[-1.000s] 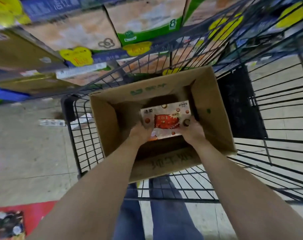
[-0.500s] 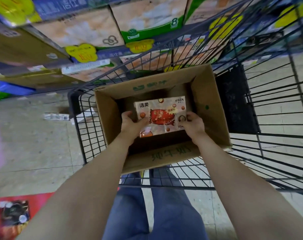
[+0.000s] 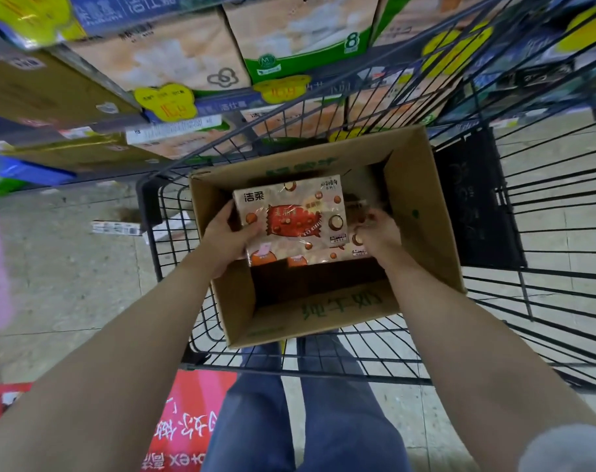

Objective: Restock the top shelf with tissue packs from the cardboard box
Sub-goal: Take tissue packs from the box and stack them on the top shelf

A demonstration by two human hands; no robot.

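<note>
Tissue pack (image 3: 289, 219) clasped between left hand (image 3: 226, 240) and right hand (image 3: 380, 233), both closed on it, over cardboard box (image 3: 422, 212); shelving not yet done

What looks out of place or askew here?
A small flat white carton lies loose on the tiled floor left of the black wire cart, below the shelves. Nothing else: the brown cardboard box looks intact and nothing has spilled.

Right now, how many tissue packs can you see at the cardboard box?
2. The top tissue pack is held between the left hand and right hand, over the cardboard box. A second pack peeks out beneath it, at its right edge. More may be hidden underneath.
</note>
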